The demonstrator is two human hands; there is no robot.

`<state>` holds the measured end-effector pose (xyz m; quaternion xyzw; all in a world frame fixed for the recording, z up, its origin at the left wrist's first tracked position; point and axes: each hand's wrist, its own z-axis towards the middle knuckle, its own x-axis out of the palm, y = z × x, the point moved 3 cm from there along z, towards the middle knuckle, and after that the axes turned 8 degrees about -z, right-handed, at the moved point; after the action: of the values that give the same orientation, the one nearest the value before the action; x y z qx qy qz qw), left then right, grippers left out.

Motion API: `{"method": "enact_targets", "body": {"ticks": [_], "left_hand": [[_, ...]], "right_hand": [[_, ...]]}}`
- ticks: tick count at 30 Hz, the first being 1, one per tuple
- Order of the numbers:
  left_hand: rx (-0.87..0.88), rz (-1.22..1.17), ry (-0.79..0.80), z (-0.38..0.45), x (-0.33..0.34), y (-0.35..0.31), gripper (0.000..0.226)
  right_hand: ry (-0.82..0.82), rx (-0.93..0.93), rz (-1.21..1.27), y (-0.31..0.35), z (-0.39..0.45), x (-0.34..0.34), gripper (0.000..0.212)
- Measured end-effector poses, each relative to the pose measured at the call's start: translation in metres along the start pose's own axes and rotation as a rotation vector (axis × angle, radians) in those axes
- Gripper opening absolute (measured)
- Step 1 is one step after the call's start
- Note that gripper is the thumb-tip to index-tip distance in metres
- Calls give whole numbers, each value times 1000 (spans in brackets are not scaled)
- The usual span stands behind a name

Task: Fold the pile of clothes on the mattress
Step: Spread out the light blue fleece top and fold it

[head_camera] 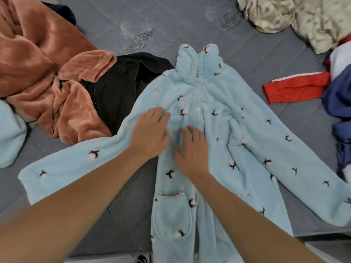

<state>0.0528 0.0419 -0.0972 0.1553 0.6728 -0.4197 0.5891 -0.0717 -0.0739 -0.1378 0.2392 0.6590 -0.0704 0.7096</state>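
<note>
My left hand (150,132) and right hand (191,147) press flat, fingers spread, holding nothing, smoothing the pale blue fleece button-front top (199,114) spread at the grey mattress's (171,21) near edge before folding; unfolded rust fleece (38,59) waits far-left.

A grey leaf-patterned mattress (190,25) carries a spread light-blue fleece robe (218,130), a rust fleece heap (38,63), a black garment (117,88) and a red sleeve (296,90)

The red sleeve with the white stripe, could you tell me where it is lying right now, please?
In the head view, the red sleeve lies flat on the grey mattress at right, beside the light blue fleece garment.
</note>
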Motion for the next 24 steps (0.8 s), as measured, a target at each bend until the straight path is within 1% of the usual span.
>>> {"method": "enact_targets", "body": {"ticks": [2,4,5,7,9,11,14,16,18,20,22,24], "left_hand": [[-27,-77,140,-5,26,-17,55],[-117,-71,311,-14,57,-23,69],[-151,-50,361,-19,70,-23,75],[-163,16,331,-25,83,-23,82],[-155,81,244,-26,87,-33,79],[-125,75,162,-24,90,-56,72],[-39,-51,98,-9,99,-116,68],[-3,-120,113,8,117,-156,67],[-11,-132,202,16,145,-188,66],[-68,-47,248,16,172,-203,68],[-147,33,235,14,185,-211,70],[-208,63,214,15,189,-225,71]], "right_hand": [[106,-99,-54,-24,-2,8,61],[178,-205,-109,-42,-6,15,64],[198,-254,-129,-49,-7,17,64],[181,-337,-141,-62,-7,17,62],[139,-366,-147,-82,-8,9,61],[102,-330,-159,-114,-12,0,61],[75,-257,-136,-174,-20,-18,61],[47,-251,-136,-212,-26,-28,60],[26,-263,-161,-249,-35,-38,60],[52,-254,-175,-289,-47,-44,60],[127,-264,-186,-329,-61,-48,62],[164,-282,-162,-368,-74,-55,63]]}}
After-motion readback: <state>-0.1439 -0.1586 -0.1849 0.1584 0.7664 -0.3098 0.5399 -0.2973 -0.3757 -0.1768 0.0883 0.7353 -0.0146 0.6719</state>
